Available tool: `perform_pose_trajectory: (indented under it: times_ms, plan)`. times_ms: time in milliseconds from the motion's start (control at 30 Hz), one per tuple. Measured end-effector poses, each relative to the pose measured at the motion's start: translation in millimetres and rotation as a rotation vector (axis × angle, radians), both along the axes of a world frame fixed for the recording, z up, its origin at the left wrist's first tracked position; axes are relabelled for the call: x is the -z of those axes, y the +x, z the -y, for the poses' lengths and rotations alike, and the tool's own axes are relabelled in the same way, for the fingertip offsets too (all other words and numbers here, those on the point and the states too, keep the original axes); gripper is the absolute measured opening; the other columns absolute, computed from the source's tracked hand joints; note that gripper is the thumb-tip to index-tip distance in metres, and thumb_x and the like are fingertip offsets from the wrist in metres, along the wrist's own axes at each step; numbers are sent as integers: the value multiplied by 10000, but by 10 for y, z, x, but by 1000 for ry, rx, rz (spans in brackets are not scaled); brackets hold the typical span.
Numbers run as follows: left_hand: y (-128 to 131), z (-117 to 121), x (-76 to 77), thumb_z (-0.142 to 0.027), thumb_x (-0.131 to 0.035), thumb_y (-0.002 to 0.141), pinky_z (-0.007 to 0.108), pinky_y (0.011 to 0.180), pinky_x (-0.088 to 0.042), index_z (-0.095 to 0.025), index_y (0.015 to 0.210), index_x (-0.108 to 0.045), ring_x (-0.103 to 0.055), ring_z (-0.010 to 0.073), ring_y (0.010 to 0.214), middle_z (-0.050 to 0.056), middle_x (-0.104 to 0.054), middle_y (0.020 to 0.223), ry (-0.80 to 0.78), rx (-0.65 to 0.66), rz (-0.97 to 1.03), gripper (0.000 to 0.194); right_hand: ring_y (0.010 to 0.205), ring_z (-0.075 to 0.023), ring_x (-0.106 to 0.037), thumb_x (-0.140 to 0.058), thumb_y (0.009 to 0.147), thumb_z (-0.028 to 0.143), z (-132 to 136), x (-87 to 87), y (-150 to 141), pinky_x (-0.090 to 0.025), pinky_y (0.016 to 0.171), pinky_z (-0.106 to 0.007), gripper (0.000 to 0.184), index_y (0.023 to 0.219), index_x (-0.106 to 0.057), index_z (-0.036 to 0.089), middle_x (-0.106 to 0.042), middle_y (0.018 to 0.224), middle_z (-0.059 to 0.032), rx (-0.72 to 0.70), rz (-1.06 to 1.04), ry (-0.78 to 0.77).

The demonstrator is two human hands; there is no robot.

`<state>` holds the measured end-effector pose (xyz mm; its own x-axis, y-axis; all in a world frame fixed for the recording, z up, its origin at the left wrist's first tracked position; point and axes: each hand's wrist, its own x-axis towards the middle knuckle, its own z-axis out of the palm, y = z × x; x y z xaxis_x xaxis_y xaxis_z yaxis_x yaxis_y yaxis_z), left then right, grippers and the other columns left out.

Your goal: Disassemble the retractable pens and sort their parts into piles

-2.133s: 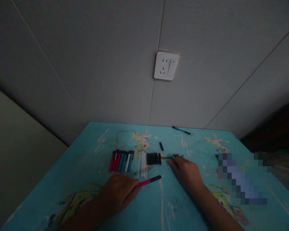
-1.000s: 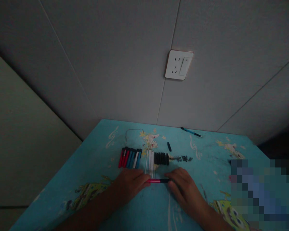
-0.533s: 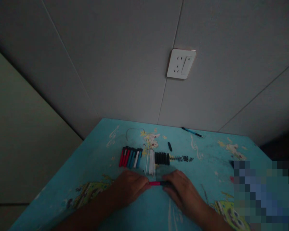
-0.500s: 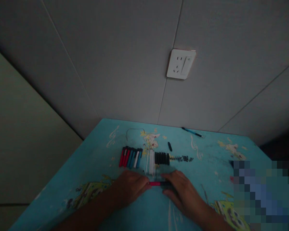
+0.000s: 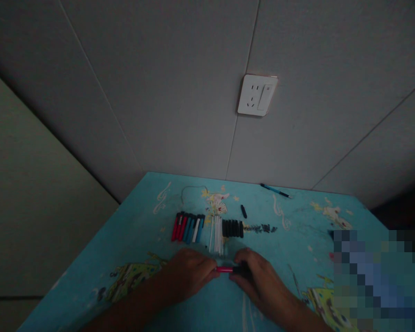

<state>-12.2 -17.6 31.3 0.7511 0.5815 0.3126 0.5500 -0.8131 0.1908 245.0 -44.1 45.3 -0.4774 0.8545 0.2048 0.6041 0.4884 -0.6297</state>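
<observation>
Between my two hands a pen with a red barrel (image 5: 224,269) and a black end lies level, low over the table. My left hand (image 5: 192,272) pinches its red end. My right hand (image 5: 261,279) is closed around the black end, which the fingers partly hide. Just beyond the hands is a row of red, blue and white pen barrels (image 5: 188,228) with dark ends. Beside them lie several thin white refills (image 5: 217,234), then several short black tubes (image 5: 233,228). Tiny dark pieces (image 5: 261,228), too small to make out, trail off to the right.
A blue-and-black pen (image 5: 275,190) lies near the wall, and a single black piece (image 5: 244,211) lies behind the tubes. The table (image 5: 131,221) has a turquoise cartoon cover. A white socket plate (image 5: 257,95) is on the wall. The lower right corner is pixelated.
Both hands and the pen sit slightly lower in the picture, and the view has shifted a little. The right fingers have drawn in closer around the pen's black end.
</observation>
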Motion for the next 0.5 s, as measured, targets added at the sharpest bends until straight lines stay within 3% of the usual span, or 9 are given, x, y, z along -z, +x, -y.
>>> perform_pose_trajectory:
  times_ms: [67,200,300,333,400,500]
  plan:
    - [1,3,15,-310,-461,1011,270,557,-429,-187,826,-606,-586,159,574,2,-615,651,10,8,8,265,963,-225,-633,-598,946,343,-2,12,1,-522,853,-365,294,1206,-532,223,-658,1071,-85,-35,3,-5]
    - [9,-2,32,-316,-450,1016,273,551,-429,-182,815,-609,-588,160,567,4,-614,636,35,27,38,289,894,-200,-644,-531,983,294,-2,49,-2,-530,816,-335,128,1077,-580,221,-663,968,-55,-32,-17,-35]
    - [13,-5,27,-312,-454,1016,269,555,-430,-179,838,-614,-596,158,568,4,-627,647,36,35,39,274,977,-222,-641,-621,936,332,2,58,-10,-531,863,-351,353,1253,-519,213,-657,1097,-88,-9,-25,-10]
    - [14,-4,23,-312,-457,1015,265,558,-431,-179,840,-614,-597,157,571,3,-626,647,33,38,40,270,978,-224,-643,-614,942,333,-1,52,-13,-527,873,-356,339,1252,-534,222,-666,1084,-82,-41,-5,1]
    - [16,-2,12,-317,-458,1015,259,567,-435,-181,824,-607,-594,152,574,1,-618,645,28,32,41,278,914,-210,-651,-549,981,316,-10,31,-22,-527,843,-342,185,1135,-610,234,-685,977,-56,-90,26,11]
    - [13,0,-2,-316,-458,1016,254,574,-439,-185,815,-604,-593,147,576,-1,-606,636,22,22,50,281,835,-184,-645,-501,1004,306,-23,-2,-30,-527,776,-306,142,1014,-619,227,-670,907,-37,-46,0,-18]
